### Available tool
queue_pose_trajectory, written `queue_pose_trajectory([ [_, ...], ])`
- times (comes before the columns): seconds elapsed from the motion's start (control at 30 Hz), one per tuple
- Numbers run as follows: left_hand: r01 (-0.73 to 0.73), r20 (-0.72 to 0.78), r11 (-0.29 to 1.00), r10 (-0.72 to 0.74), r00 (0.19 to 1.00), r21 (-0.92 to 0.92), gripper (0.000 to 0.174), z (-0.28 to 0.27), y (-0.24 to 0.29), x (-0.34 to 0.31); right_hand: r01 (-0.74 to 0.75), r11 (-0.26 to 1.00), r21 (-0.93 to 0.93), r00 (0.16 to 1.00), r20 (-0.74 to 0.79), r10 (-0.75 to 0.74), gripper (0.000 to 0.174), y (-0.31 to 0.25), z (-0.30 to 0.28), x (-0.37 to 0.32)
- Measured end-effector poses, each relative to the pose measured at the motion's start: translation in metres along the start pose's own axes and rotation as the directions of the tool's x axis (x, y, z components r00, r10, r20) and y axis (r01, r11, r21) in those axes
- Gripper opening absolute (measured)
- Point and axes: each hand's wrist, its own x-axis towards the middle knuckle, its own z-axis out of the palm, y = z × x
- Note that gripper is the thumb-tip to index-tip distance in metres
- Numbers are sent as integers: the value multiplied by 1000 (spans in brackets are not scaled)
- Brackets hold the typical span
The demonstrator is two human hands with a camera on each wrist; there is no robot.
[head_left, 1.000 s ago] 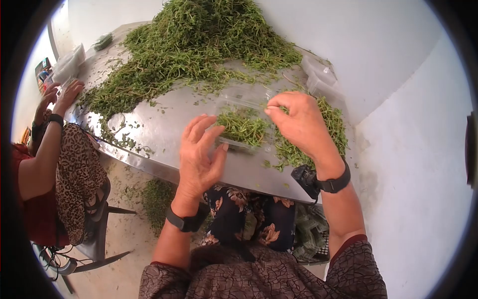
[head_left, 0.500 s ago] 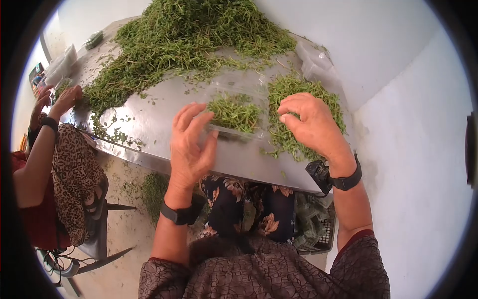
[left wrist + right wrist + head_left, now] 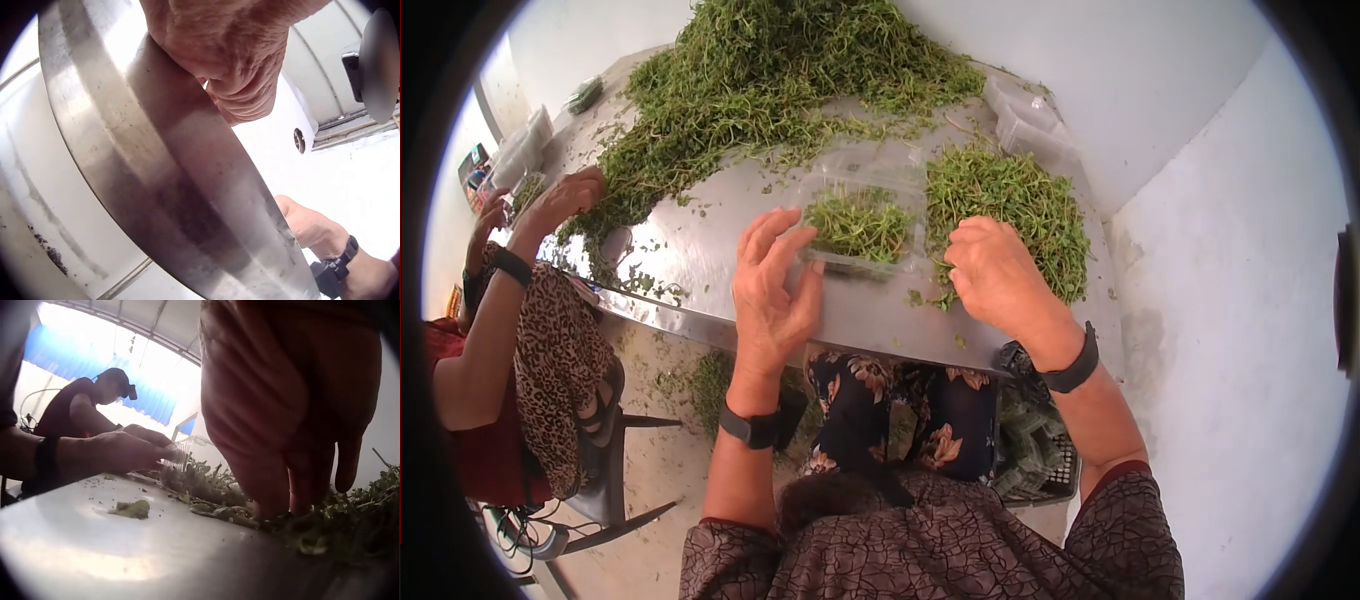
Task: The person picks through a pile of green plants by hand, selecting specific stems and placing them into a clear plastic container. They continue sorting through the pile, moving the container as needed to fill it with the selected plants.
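Observation:
A clear plastic container point(image 3: 870, 267) with its lid folded back lies on the metal table, holding green leafy stems point(image 3: 860, 225). My left hand point(image 3: 772, 290) grips its left edge, fingers on the far part and thumb nearer me. The right wrist view shows that hand point(image 3: 128, 450) with its fingers at the container's wall. To the right, my right hand point(image 3: 1003, 280) pinches at the near edge of a smaller heap of greens point(image 3: 1015, 205). Its fingertips point down among the stems in the right wrist view, where leaves partly hide them.
A large mound of greens point(image 3: 800, 70) covers the table's far side. Stacked clear containers point(image 3: 1030, 125) stand at the right by the wall. Another person's hand point(image 3: 565, 200) works at the left edge. A black crate point(image 3: 1055, 470) of packed containers sits below the table.
My right hand has gone from above the container to the heap at the right and down onto its near edge. My left hand stays at the container's left side.

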Motion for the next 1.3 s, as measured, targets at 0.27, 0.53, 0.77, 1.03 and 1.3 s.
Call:
queue_pose_trajectory([
  [0.27, 2, 3, 1000, -2, 1000, -13, 31, -1, 0, 0, -7, 999, -33, 1000, 14, 8, 4, 8, 5, 1],
  [0.53, -3, -7, 999, 3, 1000, -45, 31, -1, 0, -1, -9, 986, 169, 976, -211, 46, 4, 11, -19, 11],
  [0.77, -18, -10, 999, 18, 1000, -33, 32, -2, 2, 1, 72, 972, 222, 955, -295, -4, 6, -9, -38, 51],
  [1.03, -17, -10, 1000, 17, 1000, -12, 32, -3, 3, 1, 103, 975, 197, 970, -236, -55, 9, -10, -11, 90],
  [1.3, 10, -6, 998, -11, 1000, -59, 33, -2, 4, 0, -17, 979, 204, 980, -188, 56, 10, 5, -27, 56],
])
